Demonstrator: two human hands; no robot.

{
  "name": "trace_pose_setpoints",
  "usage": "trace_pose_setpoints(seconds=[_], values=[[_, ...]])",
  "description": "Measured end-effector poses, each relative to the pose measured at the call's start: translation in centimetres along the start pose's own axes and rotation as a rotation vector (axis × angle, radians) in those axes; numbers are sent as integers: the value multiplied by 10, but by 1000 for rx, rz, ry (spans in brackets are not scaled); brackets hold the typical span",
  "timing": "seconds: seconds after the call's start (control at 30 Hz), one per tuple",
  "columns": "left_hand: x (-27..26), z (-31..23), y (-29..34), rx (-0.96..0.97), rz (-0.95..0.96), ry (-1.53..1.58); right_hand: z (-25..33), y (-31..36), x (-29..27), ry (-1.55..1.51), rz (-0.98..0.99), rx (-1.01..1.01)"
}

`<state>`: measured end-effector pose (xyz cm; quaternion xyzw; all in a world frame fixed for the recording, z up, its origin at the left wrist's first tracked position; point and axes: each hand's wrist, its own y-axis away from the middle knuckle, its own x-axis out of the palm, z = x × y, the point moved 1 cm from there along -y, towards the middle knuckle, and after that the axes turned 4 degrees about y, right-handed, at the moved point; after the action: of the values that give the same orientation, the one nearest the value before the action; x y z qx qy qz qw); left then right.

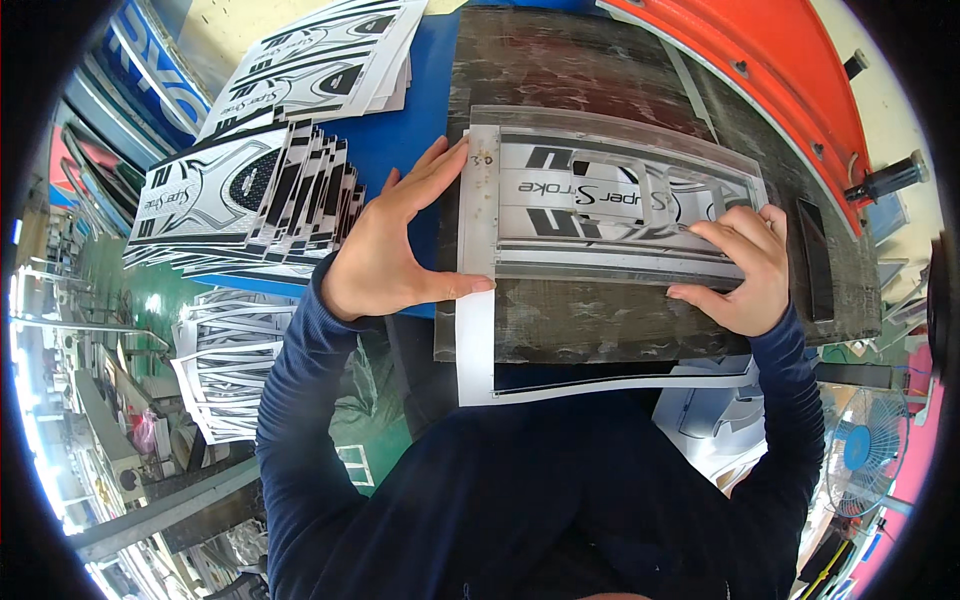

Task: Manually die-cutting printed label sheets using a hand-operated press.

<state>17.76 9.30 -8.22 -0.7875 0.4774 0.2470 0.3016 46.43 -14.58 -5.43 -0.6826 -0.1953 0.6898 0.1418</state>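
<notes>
A clear plastic template [620, 262] with a raised handle lies over a white sheet printed in black and grey, on a dark, scuffed cutting board [600, 315]. The sheet's white border [476, 350] shows along the left and hangs past the board's near edge. My left hand [385, 250] is spread at the template's left side, index finger and thumb touching its edge and the white border. At the near right, my right hand [745, 265] has its curled fingers over the template's front rim, thumb below them. Those fingers partly hide the print.
Stacks of printed sheets [190, 200] lie on the blue table [400, 140] to the left, with a lower pile of cut strips [230, 350]. A red machine frame [790, 70] crosses the far right. A dark flat bar [815, 260] lies beside my right hand.
</notes>
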Motion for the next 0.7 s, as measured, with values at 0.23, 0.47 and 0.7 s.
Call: trace_pose_setpoints(seconds=[0.23, 0.47, 0.7], values=[[0, 1, 2, -13, 21, -17, -9, 8, -17, 17, 98, 108], [1, 1, -2, -67, 53, 39, -49, 54, -13, -264, 89, 382], [3, 12, -3, -94, 44, 169, -58, 66, -10, -285, 174, 376]])
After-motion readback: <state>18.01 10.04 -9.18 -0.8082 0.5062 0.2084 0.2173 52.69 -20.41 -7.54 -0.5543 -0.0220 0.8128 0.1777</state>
